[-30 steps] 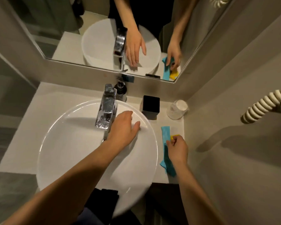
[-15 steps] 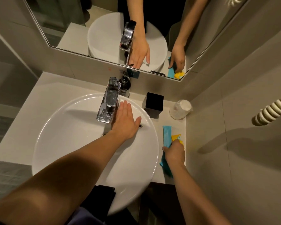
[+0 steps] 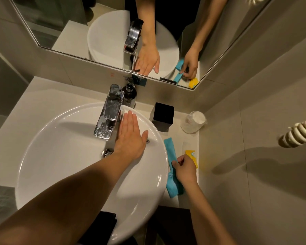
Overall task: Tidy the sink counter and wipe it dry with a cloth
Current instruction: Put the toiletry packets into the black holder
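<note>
left hand (image 3: 129,137): flat, grip open, slid up the sink (image 3: 48,156) beside the tap (image 3: 108,112) | right hand (image 3: 185,168): fingers now pinch the blue cloth (image 3: 171,167) on the bench (image 3: 189,144), lower right; yellow packet (image 3: 192,155) uncovered | wiping can start soon

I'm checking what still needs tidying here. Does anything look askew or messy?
Yes. The cup lies tipped on its side in the counter's back right corner. The faucet is spattered with white spots. A yellow packet lies loose beside the right hand.
</note>
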A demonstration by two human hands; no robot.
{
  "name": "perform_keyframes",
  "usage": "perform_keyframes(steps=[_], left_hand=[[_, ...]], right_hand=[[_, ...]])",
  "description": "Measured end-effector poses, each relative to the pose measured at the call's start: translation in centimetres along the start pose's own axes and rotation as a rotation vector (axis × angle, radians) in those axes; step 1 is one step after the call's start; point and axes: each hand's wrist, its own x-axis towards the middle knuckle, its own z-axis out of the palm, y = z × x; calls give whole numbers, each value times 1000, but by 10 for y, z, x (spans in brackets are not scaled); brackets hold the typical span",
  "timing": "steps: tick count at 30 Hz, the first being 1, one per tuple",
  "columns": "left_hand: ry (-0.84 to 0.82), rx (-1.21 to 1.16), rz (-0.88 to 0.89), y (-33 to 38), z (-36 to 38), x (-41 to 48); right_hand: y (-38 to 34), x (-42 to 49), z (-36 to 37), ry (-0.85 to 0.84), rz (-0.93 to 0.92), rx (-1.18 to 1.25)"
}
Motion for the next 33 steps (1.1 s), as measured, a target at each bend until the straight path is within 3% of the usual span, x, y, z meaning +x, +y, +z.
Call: perform_keyframes(steps=[8, 18, 22, 33], left_hand=[[-22, 12, 4, -1, 1, 1], [-11, -23, -3, -2, 3, 2], [-12, -25, 2, -1, 1, 1], [8, -25, -9, -1, 4, 3]], right_hand=[[-39, -8, -49, 128, -108, 386], [-160, 7, -84, 194, -522, 598], [-185, 28, -63, 125, -610, 544], [-163, 72, -11, 14, -502, 243]])
